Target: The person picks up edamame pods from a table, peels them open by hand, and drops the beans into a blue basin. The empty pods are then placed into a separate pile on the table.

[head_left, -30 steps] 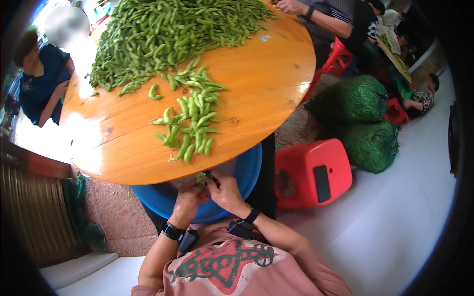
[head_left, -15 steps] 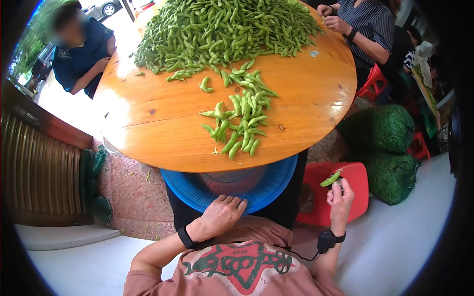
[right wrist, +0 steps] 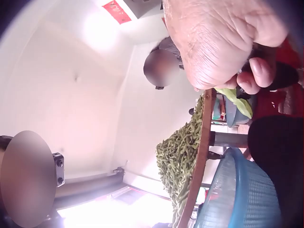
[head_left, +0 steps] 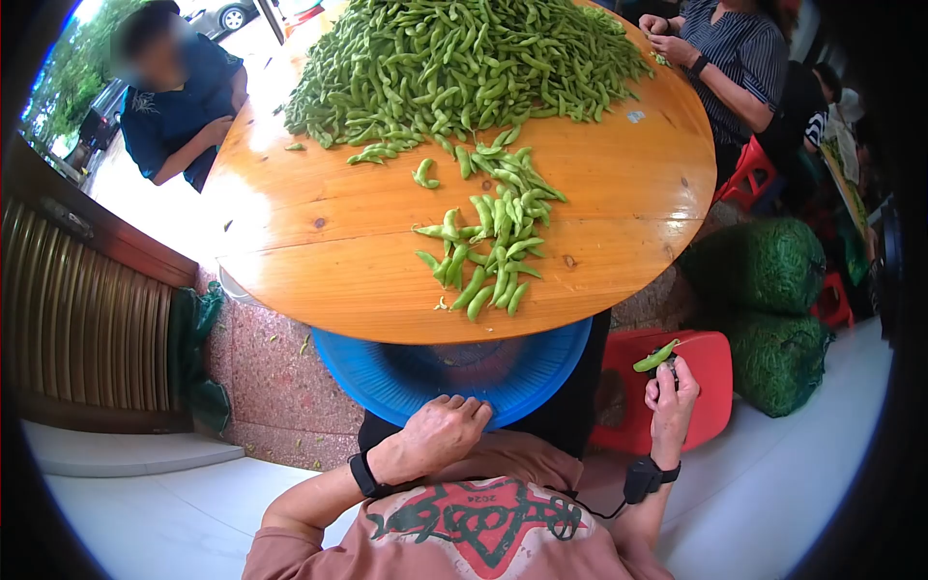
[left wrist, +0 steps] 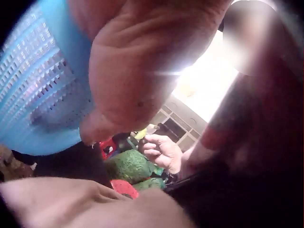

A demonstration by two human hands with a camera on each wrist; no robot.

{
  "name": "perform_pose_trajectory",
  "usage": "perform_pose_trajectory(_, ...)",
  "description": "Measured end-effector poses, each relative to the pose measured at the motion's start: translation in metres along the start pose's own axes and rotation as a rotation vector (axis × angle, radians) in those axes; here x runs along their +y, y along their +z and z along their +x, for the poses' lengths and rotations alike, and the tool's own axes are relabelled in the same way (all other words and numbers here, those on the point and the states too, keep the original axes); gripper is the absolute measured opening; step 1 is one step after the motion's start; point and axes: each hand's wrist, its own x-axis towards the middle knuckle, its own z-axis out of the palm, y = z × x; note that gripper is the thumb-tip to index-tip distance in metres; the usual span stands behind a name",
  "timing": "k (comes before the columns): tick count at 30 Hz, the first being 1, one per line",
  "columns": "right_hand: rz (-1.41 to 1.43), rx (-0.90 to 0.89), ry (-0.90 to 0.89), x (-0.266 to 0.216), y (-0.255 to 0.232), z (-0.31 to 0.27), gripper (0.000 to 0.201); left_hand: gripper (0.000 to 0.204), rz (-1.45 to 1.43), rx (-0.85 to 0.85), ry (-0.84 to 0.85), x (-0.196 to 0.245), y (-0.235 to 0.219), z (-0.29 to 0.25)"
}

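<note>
My right hand [head_left: 674, 401] is raised at the right, over the red stool. Between its thumb and fingers it pinches one green soybean pod [head_left: 656, 356]. A small dark item [right wrist: 243, 91] shows beside the pod in the right wrist view; I cannot tell what it is. My left hand [head_left: 445, 435] rests at the near rim of a blue plastic basin [head_left: 362, 387], its fingers loosely bent. That basin sits on my lap, partly beneath the table edge. Ahead, a loose group of soybean pods [head_left: 503, 261] lies on the wooden table [head_left: 338, 261], joining a big heap [head_left: 454, 77].
A red plastic stool [head_left: 710, 411] stands at my right. Behind it are stuffed green net sacks [head_left: 773, 348]. One person [head_left: 179, 106] sits at the table's left, another [head_left: 739, 68] works at its right. A ribbed brown shutter [head_left: 87, 309] stands at the left.
Both hands were together over the basin a second ago. They have parted: the right moved right, now showing a pod, and the left came to the rim. The head view has also shifted.
</note>
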Motion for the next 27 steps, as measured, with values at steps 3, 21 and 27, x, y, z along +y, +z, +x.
perform_pose_trajectory(3, -0.011, 0.019, 0.018, -0.008, 0.002, -0.002, 0.007, 0.035, -0.032, -0.062, 0.006, 0.006, -0.014, 0.0)
perform_pose_trajectory(21, 0.08, 0.083, 0.027, -0.003, -0.004, -0.009, 0.01, 0.04, -0.1, -0.063, 0.045, 0.001, -0.007, 0.0)
perform_pose_trajectory(27, 0.062, 0.101, 0.018, 0.001, -0.014, -0.007, 0.01, 0.044, -0.137, 0.04, 0.059, 0.008, -0.007, -0.001)
